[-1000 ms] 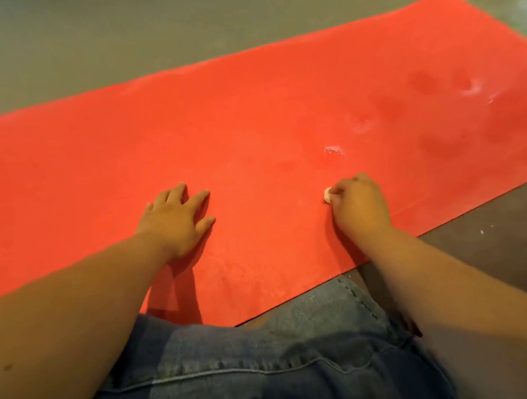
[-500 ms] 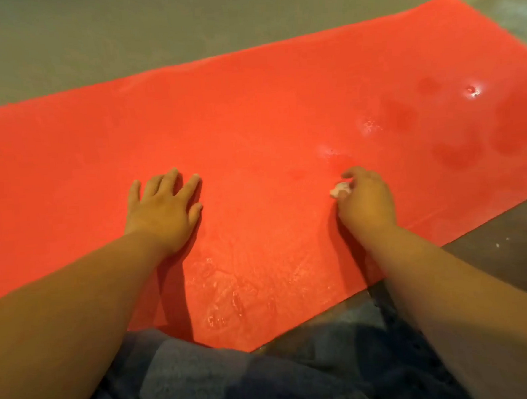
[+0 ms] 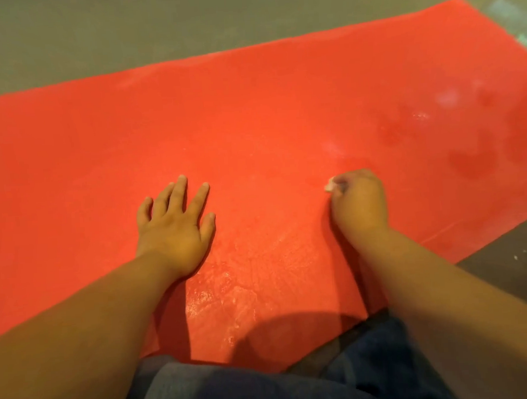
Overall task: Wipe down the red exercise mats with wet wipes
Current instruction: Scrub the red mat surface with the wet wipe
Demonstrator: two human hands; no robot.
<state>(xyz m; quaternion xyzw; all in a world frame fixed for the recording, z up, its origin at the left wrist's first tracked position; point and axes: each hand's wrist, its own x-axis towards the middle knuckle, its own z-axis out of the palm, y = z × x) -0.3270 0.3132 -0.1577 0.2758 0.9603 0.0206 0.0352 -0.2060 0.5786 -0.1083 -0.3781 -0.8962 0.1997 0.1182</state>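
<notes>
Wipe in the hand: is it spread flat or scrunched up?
Scrunched up. Only a small white lump of wipe pokes out from the right hand, fingers curled round it.

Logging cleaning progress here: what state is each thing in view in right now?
red exercise mat, lying flat on the floor, streaky sheen near the person, darker blotches toward its right end.
wet wipe, balled up small, pinched in the right hand, down at the mat's surface.
left hand, flat on the mat, fingers spread, holding nothing.
right hand, fingers curled round the wet wipe.
floor, grey, a few white specks by the mat's right side.
</notes>
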